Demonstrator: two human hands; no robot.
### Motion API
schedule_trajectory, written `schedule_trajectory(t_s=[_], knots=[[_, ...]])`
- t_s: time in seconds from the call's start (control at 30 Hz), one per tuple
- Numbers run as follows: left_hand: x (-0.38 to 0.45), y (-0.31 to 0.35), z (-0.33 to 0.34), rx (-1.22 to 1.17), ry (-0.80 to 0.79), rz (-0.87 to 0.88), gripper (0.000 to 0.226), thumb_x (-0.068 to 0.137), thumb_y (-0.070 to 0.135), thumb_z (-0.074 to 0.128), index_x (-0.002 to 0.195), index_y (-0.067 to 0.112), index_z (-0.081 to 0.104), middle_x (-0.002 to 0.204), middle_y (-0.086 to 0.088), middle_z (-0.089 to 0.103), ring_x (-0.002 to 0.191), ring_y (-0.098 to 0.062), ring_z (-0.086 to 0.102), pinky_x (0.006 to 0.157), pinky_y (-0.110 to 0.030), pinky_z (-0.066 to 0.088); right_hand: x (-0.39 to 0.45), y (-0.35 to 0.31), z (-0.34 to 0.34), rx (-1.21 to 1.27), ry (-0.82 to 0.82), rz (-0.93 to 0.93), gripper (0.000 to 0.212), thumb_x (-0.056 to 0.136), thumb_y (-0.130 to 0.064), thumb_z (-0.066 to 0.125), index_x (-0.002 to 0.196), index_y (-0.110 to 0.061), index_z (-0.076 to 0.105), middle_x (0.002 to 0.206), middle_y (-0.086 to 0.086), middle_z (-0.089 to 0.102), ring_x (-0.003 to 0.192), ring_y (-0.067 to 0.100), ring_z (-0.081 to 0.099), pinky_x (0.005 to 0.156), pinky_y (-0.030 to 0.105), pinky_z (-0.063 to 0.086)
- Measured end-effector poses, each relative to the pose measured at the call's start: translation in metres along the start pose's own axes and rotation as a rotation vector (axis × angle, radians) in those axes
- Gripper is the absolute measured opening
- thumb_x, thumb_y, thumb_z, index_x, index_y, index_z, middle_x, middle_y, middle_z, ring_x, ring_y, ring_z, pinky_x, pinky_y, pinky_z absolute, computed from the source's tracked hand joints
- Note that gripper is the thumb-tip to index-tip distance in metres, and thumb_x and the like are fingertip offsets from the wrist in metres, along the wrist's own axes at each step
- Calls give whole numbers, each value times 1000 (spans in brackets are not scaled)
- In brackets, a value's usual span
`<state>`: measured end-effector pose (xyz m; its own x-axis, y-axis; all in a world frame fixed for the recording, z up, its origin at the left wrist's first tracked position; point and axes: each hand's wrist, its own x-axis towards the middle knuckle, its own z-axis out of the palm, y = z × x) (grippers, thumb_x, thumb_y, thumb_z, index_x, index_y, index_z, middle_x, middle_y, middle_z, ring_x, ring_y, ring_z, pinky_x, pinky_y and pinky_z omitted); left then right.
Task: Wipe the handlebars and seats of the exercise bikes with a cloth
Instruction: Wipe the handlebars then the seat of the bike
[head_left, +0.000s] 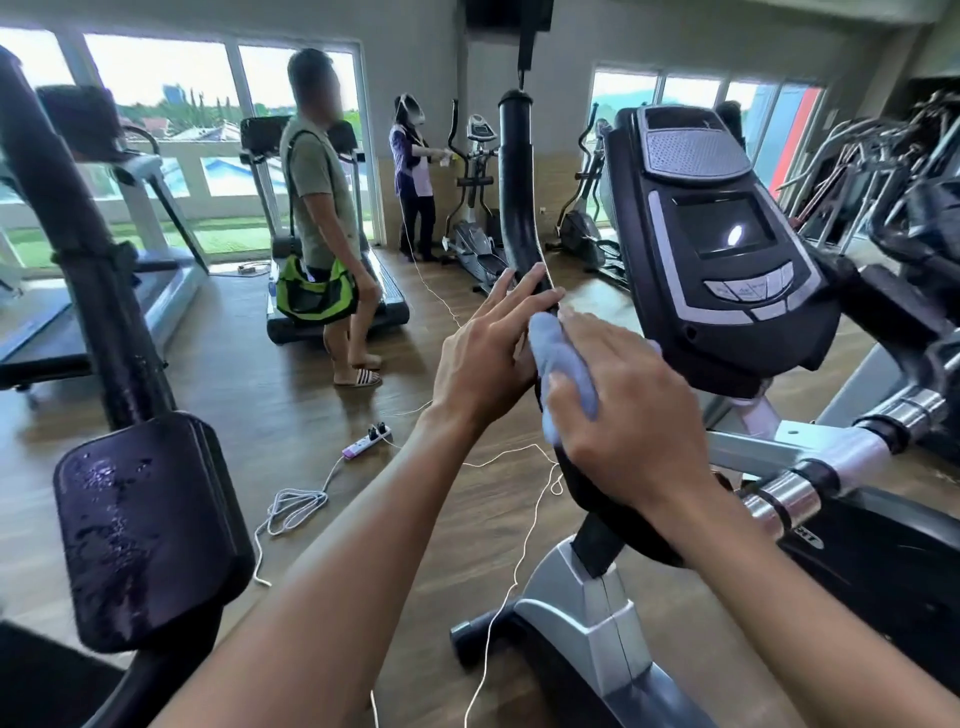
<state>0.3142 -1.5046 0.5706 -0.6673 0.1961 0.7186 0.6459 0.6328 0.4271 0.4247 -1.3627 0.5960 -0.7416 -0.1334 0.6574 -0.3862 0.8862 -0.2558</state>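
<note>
A black padded handlebar (516, 171) of the exercise bike rises in the middle of the view, left of the bike's console (719, 244). My left hand (488, 353) lies against the bar's left side, fingers stretched along it. My right hand (623, 410) holds a light blue cloth (563, 364) wrapped against the same bar, lower down on its right side. The bar's stretch under the cloth is hidden. At the lower left, a black wet-looking pad (140, 530) sits on a dark post.
A white power strip (366, 441) and a coiled cable (296, 509) lie on the wooden floor. Thin white cords run past the bike's base. Two people stand near the treadmill (332, 306) and an elliptical (475, 208) at the back. More machines crowd the right.
</note>
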Motion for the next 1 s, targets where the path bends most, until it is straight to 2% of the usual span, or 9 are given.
schedule_trajectory(t_s=[0.1,0.2,0.4,0.57,0.7,0.77,0.87,0.93,1.0], knots=[[1,-1,4,36,40,29,42,102,33,42,139,36,61,159,21,41,153,-7,28,88,-50,59,-44,7,-7,65,-3,-122,63,92,-37,43,145,-5,55,149,6,56,139,17,49,117,33,36],[0,-2,8,48,61,45,48,99,35,34,138,32,62,159,17,43,152,-10,31,88,-50,60,-51,19,-12,109,-58,-197,64,91,-35,42,146,-6,54,151,4,54,142,15,47,117,34,37],[-1,-1,5,-6,17,21,50,93,49,46,140,37,60,160,23,37,153,-5,24,97,-48,55,22,4,-5,40,-65,121,67,85,-48,35,142,-21,59,143,-2,61,132,19,54,103,35,45],[-1,-6,13,20,81,52,43,100,37,40,137,35,61,159,19,42,152,-8,29,94,-50,58,-46,1,-6,60,9,-101,65,90,-37,45,146,-5,54,150,5,55,140,16,49,117,31,36],[0,-6,14,43,84,45,45,100,32,37,138,34,62,158,20,42,152,-6,30,95,-49,57,-52,25,-11,159,9,-182,63,89,-34,45,145,-7,56,149,3,56,139,15,51,113,40,45],[2,-8,14,50,73,39,44,101,34,36,138,36,61,159,21,41,152,-4,28,102,-53,52,-23,20,-12,188,-8,-8,60,86,-43,42,136,-20,66,134,-3,67,127,15,60,102,37,50],[1,-8,12,58,64,21,43,100,36,37,136,38,60,158,21,42,152,-5,30,104,-60,47,30,15,-7,179,-63,263,37,78,-51,40,89,-28,66,82,-3,65,89,32,63,73,35,45],[0,-5,9,44,56,17,40,100,36,41,135,41,59,158,21,42,152,-7,30,104,-61,46,42,13,-5,181,-59,272,31,77,-52,42,77,-25,58,72,-3,59,78,32,59,70,36,45],[-1,-3,6,30,51,23,40,100,33,43,136,42,59,158,22,41,152,-8,29,103,-57,50,30,13,-4,174,8,212,30,79,-51,46,81,-25,59,69,-6,57,73,26,56,67,35,45]])
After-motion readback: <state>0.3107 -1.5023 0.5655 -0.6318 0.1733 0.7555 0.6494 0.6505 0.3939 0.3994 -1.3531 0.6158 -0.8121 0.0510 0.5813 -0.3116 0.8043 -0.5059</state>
